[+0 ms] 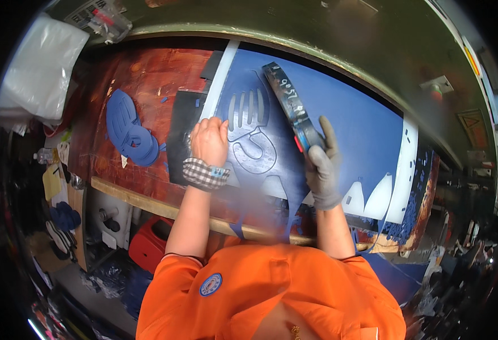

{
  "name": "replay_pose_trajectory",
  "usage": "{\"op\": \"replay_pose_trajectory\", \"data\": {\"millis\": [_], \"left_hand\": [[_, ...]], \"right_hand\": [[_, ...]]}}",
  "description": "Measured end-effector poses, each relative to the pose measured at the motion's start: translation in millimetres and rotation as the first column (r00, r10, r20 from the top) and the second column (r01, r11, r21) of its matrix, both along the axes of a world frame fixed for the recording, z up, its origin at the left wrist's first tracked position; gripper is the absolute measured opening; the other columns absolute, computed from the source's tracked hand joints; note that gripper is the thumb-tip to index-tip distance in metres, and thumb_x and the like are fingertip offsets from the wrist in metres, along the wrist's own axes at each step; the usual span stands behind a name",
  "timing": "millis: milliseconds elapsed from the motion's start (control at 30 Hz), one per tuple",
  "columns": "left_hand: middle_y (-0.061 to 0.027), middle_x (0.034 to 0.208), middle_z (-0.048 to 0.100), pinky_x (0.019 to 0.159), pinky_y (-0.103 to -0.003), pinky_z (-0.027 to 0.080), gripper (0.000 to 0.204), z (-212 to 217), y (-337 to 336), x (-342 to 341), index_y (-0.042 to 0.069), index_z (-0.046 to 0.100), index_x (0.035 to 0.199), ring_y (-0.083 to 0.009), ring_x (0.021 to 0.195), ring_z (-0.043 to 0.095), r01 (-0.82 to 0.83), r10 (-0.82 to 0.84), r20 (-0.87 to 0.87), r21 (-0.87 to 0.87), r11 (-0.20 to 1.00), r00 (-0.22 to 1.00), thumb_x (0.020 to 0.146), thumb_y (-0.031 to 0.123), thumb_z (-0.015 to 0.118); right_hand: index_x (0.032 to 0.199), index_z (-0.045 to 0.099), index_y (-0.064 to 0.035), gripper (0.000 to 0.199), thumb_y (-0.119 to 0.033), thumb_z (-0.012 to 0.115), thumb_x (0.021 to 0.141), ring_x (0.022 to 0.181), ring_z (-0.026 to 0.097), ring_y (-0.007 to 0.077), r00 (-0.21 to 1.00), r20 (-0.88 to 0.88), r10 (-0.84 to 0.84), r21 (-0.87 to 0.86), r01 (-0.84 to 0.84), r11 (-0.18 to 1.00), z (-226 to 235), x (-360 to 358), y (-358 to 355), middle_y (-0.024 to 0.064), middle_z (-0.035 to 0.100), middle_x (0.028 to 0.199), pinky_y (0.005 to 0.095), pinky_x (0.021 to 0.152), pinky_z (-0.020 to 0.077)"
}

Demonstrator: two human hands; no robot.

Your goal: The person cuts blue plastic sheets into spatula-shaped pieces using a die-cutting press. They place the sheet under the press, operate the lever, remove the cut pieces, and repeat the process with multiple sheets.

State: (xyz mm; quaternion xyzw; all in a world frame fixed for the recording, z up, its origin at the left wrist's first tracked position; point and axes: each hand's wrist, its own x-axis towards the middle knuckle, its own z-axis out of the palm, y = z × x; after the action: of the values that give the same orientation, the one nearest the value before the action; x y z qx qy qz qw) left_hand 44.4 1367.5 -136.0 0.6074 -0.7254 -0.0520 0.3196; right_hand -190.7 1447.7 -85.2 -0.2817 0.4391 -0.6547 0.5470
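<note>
Though blurred below, left hand flat on blue sheet, gloved right hand clenched round cutting die.

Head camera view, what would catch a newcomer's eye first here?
Most striking is the big blue sheet spread over the reddish worktable, with shapes already cut out of it near its right edge. At its middle, the bare left hand presses on a metal cutting die, while the gloved right hand grips a dark bar-shaped tool. A stack of cut blue pieces lies to the left.
</note>
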Motion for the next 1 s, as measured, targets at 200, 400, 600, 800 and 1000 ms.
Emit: {"op": "replay_pose_trajectory", "data": {"millis": [200,400,600,800,1000], "left_hand": [[-0.0092,0.081,0.053,0.079,-0.039,0.046,0.048,-12,8,17,0.000,0.057,0.130,-0.0275,0.080,0.054,0.164,-0.157,-0.134,0.042,0.986,0.978,0.086,0.008,0.073],[-0.0084,0.080,0.052,0.078,-0.040,0.045,0.044,-11,4,20,-0.001,0.060,0.124,-0.0276,0.079,0.053,0.189,-0.177,-0.209,0.039,0.981,0.962,0.083,0.008,0.073],[-0.0087,0.079,0.052,0.077,-0.040,0.046,0.037,-11,5,21,0.000,0.064,0.119,-0.0275,0.079,0.053,0.219,-0.219,-0.167,-0.017,0.975,0.961,0.083,0.007,0.072],[-0.0080,0.079,0.056,0.070,-0.035,0.049,0.035,-10,-3,21,0.003,0.066,0.119,-0.0230,0.073,0.055,0.210,-0.224,-0.176,-0.093,0.973,0.959,0.085,0.006,0.072],[-0.0087,0.088,0.063,0.072,-0.034,0.052,0.028,-6,39,52,0.006,0.066,0.118,-0.0225,0.078,0.061,0.092,-0.115,-0.086,-0.240,0.966,0.990,0.091,0.010,0.068]], "right_hand": [[0.143,0.047,0.0013,0.093,-0.017,0.090,0.063,0.119,0.059,0.0340,0.276,-0.946,-0.170,-0.208,-0.116,0.971,-7,-15,30,0.0201,0.057,0.131,0.0400,0.101,0.0479],[0.138,0.050,-0.0004,0.088,-0.015,0.089,0.060,0.120,0.053,0.0387,0.252,-0.930,-0.267,-0.291,-0.066,0.954,-32,-6,33,0.0221,0.054,0.129,0.0455,0.099,0.0461],[0.143,0.042,0.0014,0.097,-0.019,0.089,0.061,0.122,0.051,0.0409,0.187,-0.946,-0.265,-0.279,-0.048,0.959,-34,-8,34,0.0234,0.053,0.131,0.0450,0.102,0.0431],[0.149,0.029,0.0079,0.108,-0.026,0.088,0.064,0.127,0.050,0.0446,0.290,-0.926,-0.242,-0.274,-0.075,0.959,-40,-28,56,0.0315,0.046,0.140,0.0476,0.106,0.0420],[0.155,0.015,0.0054,0.092,-0.026,0.072,0.090,0.141,0.037,0.0380,0.005,-0.837,-0.547,-0.497,0.411,0.764,13,-104,111,0.0292,0.029,0.155,0.0468,0.114,0.0342]]}}
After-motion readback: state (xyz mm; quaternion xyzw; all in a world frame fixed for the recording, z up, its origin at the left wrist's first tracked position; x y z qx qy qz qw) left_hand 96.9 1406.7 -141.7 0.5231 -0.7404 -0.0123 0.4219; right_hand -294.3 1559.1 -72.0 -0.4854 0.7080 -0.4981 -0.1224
